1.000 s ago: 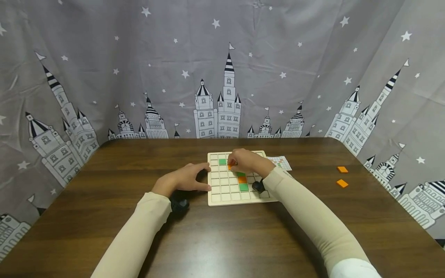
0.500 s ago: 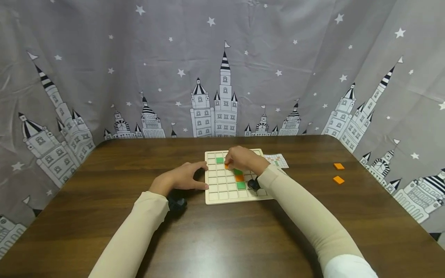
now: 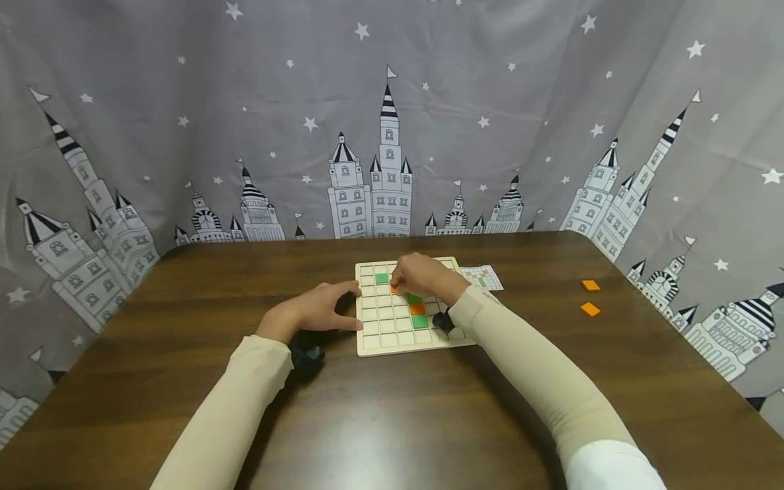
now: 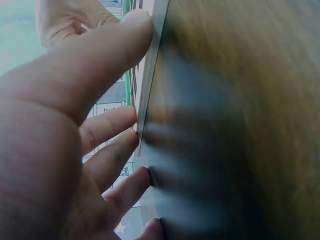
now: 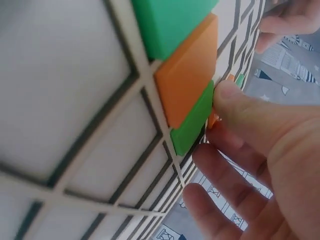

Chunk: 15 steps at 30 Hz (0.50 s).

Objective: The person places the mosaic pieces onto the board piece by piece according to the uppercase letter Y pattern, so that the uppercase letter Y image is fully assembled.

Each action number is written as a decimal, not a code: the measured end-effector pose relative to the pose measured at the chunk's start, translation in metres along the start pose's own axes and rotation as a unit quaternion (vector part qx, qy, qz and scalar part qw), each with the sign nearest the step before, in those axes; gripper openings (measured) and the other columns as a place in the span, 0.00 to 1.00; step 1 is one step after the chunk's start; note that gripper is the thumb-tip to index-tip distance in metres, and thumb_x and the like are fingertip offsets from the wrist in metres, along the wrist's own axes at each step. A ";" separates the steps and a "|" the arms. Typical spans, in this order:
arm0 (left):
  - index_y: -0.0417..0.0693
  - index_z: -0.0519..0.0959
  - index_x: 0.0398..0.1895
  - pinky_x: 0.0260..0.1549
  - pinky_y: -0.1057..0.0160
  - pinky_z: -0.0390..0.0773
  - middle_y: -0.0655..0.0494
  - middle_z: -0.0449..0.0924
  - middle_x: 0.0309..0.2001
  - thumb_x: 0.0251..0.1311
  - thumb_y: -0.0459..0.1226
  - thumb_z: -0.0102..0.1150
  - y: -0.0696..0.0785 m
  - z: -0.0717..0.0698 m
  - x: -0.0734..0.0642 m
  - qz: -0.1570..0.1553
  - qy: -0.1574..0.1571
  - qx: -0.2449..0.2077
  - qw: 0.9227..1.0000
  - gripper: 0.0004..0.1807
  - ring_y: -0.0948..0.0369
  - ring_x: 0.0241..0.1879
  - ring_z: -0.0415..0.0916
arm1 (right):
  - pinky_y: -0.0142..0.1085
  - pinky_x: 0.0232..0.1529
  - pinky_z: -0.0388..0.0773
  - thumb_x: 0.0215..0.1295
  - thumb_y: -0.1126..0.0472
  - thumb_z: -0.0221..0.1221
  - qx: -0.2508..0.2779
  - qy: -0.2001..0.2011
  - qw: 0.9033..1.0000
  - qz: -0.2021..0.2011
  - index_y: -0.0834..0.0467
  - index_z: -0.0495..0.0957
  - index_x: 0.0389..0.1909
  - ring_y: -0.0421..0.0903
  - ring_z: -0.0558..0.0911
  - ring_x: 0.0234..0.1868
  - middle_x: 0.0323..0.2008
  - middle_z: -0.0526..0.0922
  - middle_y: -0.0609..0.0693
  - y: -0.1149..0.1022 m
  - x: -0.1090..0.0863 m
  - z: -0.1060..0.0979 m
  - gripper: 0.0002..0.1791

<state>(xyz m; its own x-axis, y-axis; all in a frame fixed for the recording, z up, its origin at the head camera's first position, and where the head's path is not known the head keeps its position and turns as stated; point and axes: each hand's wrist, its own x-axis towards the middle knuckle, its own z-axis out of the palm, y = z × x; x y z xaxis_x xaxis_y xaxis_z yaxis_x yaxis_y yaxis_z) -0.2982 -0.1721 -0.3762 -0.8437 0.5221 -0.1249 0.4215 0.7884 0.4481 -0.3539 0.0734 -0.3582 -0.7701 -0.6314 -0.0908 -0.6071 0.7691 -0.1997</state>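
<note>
A pale wooden grid board [image 3: 387, 340] lies on the table. Along its left edge rests my left hand [image 3: 312, 309], thumb and fingers spread, with the thumb and some fingertips touching the rim in the left wrist view. Over the board's upper middle, my right hand [image 3: 422, 273] pinches an orange tile [image 5: 214, 119] between thumb and index finger, the tile mostly hidden by them. Below this hand, a green tile [image 3: 414, 299], an orange tile [image 3: 416, 309] and another green tile [image 3: 419, 321] sit in neighbouring squares. Farther left is a green tile [image 3: 382, 278], with an orange tile [image 3: 394, 289] beside the right fingertips.
A printed card [image 3: 482, 277] with a coloured grid pokes out behind the board's right side. Two loose orange tiles, one farther back [image 3: 591, 285] and one nearer [image 3: 590, 309], lie on the brown table [image 3: 380, 422] at the right. A grey castle-print curtain [image 3: 269, 122] hangs behind.
The head view has shifted slightly, so everything sits a little farther left and higher. Both hands keep nearly the same places on the board.
</note>
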 end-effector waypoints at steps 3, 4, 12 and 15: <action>0.46 0.68 0.70 0.67 0.39 0.59 0.42 0.63 0.73 0.60 0.55 0.69 -0.001 0.002 0.000 -0.003 -0.006 -0.004 1.000 0.40 0.40 0.71 0.57 | 0.37 0.46 0.78 0.71 0.57 0.64 -0.025 -0.002 1.000 -0.019 0.55 0.85 0.55 0.45 0.79 0.43 0.48 0.80 0.50 0.004 -0.005 -0.002 0.15; 0.46 0.68 0.70 0.67 0.39 0.59 0.42 0.62 0.73 0.60 0.56 0.69 -0.002 0.003 0.000 -0.004 -0.008 -0.003 1.000 0.40 0.40 0.71 0.57 | 0.38 0.45 0.77 0.72 0.55 0.63 -0.029 0.003 0.999 -0.023 0.56 0.83 0.58 0.45 0.78 0.42 0.49 0.78 0.51 0.006 -0.008 -0.003 0.18; 0.44 0.69 0.68 0.67 0.39 0.60 0.40 0.65 0.72 0.60 0.54 0.70 -0.003 0.000 0.004 0.017 0.005 -0.003 1.000 0.39 0.39 0.69 0.58 | 0.45 0.45 0.78 0.69 0.57 0.63 -0.058 0.079 0.995 -0.005 0.60 0.79 0.61 0.50 0.79 0.43 0.52 0.77 0.57 0.056 -0.060 -0.033 0.22; 0.44 0.69 0.68 0.67 0.39 0.59 0.40 0.63 0.73 0.60 0.54 0.70 -0.002 -0.002 0.003 0.016 0.004 -0.004 1.000 0.39 0.39 0.70 0.58 | 0.48 0.45 0.78 0.67 0.57 0.64 -0.077 0.083 0.993 0.026 0.61 0.81 0.57 0.52 0.80 0.42 0.49 0.77 0.58 0.082 -0.094 -0.041 0.20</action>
<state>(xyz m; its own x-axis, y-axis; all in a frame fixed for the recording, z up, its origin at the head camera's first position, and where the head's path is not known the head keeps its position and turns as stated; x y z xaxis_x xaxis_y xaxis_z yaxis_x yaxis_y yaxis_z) -0.3025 -0.1731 -0.3755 -0.8318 0.5453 -0.1034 0.4467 0.7683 0.4585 -0.3391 0.1996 -0.3263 -0.8146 -0.5760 0.0680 -0.5792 0.8139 -0.0454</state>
